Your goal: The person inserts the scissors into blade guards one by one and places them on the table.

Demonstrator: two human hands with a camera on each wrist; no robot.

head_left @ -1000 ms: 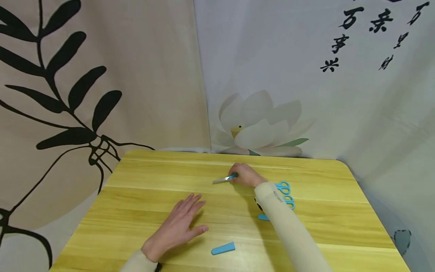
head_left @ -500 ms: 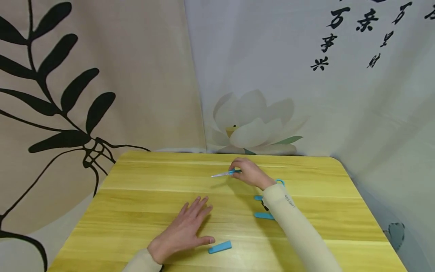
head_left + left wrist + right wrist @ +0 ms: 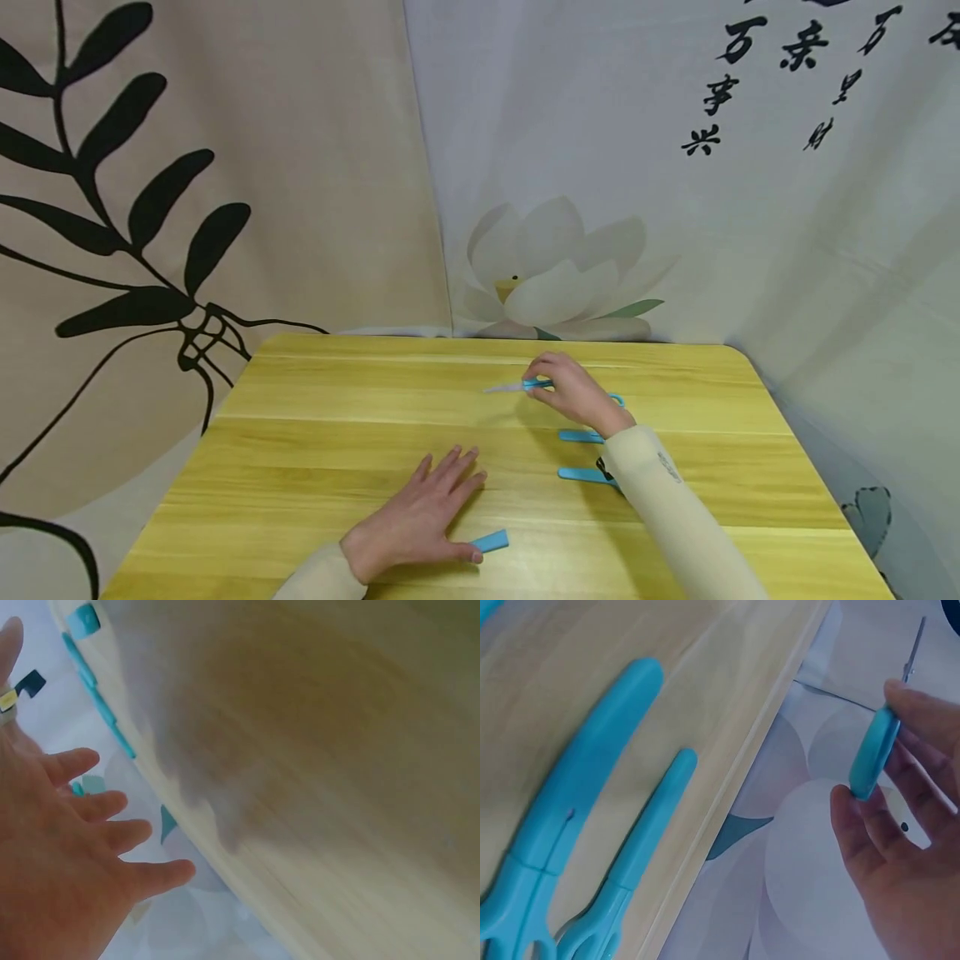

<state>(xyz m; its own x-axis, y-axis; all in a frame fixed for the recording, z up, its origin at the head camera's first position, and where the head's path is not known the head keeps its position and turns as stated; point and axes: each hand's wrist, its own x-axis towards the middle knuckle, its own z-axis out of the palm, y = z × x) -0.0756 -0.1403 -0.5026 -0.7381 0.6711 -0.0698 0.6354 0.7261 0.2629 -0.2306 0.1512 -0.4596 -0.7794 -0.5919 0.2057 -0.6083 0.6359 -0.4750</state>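
Note:
My right hand (image 3: 573, 390) pinches a small pair of scissors (image 3: 876, 750) by the blue handle, above the far part of the table. Their bare thin blade (image 3: 502, 388) points left in the head view. The palm side and curled fingers show in the right wrist view. My left hand (image 3: 422, 517) is spread, palm down, low over the near part of the table. Its thumb overlaps one end of a loose blue blade cover (image 3: 492, 541). Two more pairs of scissors in blue covers, the larger (image 3: 585, 772) and the smaller (image 3: 649, 832), lie right of centre, partly hidden by the right arm.
The wooden table (image 3: 337, 400) has its back edge close to a hanging printed cloth (image 3: 337, 167). In the left wrist view, the loose blue cover (image 3: 82, 622) and the line of blue scissors (image 3: 94, 694) show near the upper left.
My right hand has lifted the scissors slightly and drawn them to the right. My left hand has shifted right, so its thumb now overlaps the loose cover. The head view has turned slightly right.

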